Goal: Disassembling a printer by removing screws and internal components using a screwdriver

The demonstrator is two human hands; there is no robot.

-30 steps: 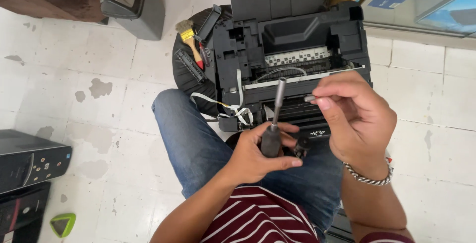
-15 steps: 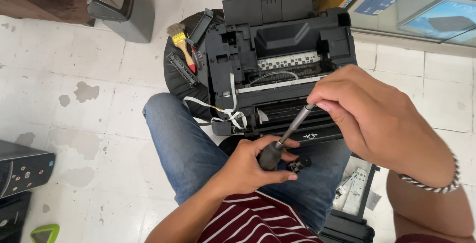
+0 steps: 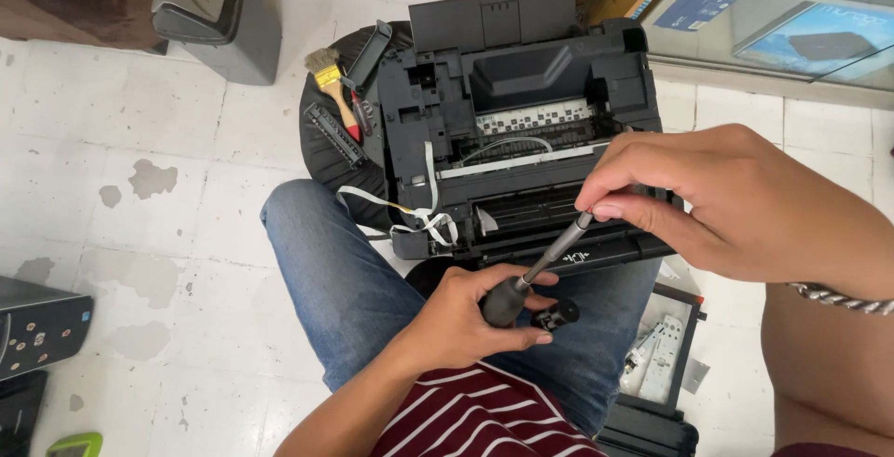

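Far left floor: a dark device [image 3: 37, 327] lies at the frame edge on the pale tiled floor [image 3: 140, 112], with a green object [image 3: 74, 445] below it at the bottom corner.
Upper left: a grey lidded bin [image 3: 209, 10] stands on the tiles, well apart from the work.
Beside the machine, left: a paintbrush [image 3: 332, 84] with a yellow ferrule and red handle rests on a dark round surface, next to loose black plastic parts [image 3: 333, 134].
Centre: an opened black printer [image 3: 521, 122], covers off, sits in front of the person's knees; white ribbon cables [image 3: 410, 210] hang from its left front corner.
Left leg: blue jeans [image 3: 345, 280], knee pointing toward the printer.
Left hand [image 3: 466, 317]: closed around the black handle of the screwdriver [image 3: 535, 271], gripping it low over the lap, with a small black part [image 3: 559, 313] held just under the fingertips.
Screwdriver position: tilted, handle low left, metal shaft rising right toward the printer's front edge.
Right hand [image 3: 708, 201]: fingers pinched narrow on the upper tip of the shaft; what sits at the tip cannot be told. A metal bracelet [image 3: 838, 297] circles the wrist.
Lower right: a black tray [image 3: 661, 364] on the floor holds pale parts.
Upper right: a glass-fronted cabinet [image 3: 782, 19].
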